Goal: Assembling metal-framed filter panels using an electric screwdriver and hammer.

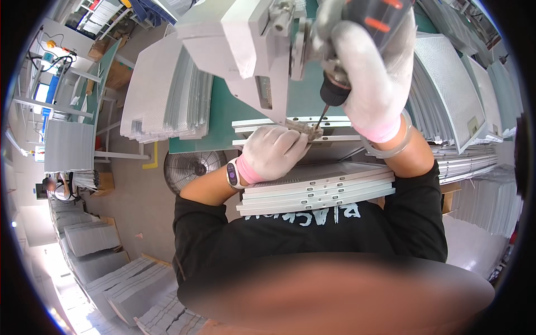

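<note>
My right hand (373,78), in a white glove with a pink cuff, wraps round a black power screwdriver (385,19) with orange marks. Its thin bit (321,118) points down to a small metal fitting (314,133) beside white frame edges (335,121). My left hand (274,152), gloved too, is closed with its fingertips at that fitting; what they pinch is partly hidden. A grey bench machine (237,47) reaches down just above the left fingers. Several white-edged panels (318,192) with slots along their edges lie stacked between my forearms and my body.
Tall stacks of mesh panels stand on the green table (223,111), at left (162,92) and at right (446,84). A round floor fan (195,167) stands under the left table edge. More panel stacks (139,287) fill the lower left. Another person (60,188) is far left.
</note>
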`<state>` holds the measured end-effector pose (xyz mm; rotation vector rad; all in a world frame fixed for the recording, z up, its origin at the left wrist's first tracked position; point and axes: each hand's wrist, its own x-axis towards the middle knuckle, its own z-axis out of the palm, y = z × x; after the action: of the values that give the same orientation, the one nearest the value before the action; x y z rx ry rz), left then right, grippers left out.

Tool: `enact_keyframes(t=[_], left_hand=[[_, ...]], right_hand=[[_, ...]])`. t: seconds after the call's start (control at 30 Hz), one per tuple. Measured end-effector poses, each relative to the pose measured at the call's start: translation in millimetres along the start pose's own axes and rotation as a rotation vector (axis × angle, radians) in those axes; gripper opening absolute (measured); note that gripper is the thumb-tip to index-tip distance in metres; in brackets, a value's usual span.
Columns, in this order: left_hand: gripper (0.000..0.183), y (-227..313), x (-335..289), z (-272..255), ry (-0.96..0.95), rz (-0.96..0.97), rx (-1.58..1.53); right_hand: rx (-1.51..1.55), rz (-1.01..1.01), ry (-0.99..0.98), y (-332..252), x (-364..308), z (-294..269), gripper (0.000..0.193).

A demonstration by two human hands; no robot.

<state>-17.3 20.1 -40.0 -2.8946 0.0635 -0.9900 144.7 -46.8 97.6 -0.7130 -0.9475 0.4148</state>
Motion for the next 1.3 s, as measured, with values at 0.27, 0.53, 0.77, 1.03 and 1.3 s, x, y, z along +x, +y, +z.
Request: enact_keyframes(t=[0.27,0.53,0.77,1.03,1.3], left_hand=[[0.019,0,-5,3,-0.052,0.030,0.024],[0.026,-3,-13,12,0.049,0.083,0.033],[0.026,1,-9,8,-0.054,0.020,0.005],[0.030,2,-7,9,0.028,0.038,0.092],[0.028,0,-3,-3,0.032,0.066,0.008]], right_hand=[[0.044,0.111,-0.289,37,-19,-23,0.059],[0.389,0.137,-0.411,50,-19,-32,0.063],[0.434,0.183,-0.424,49,-23,-35,0.066],[0.439,0.203,-0.422,46,-28,-33,0.066],[0.199,0.144,-0.244,21,-1,-44,0.041]])
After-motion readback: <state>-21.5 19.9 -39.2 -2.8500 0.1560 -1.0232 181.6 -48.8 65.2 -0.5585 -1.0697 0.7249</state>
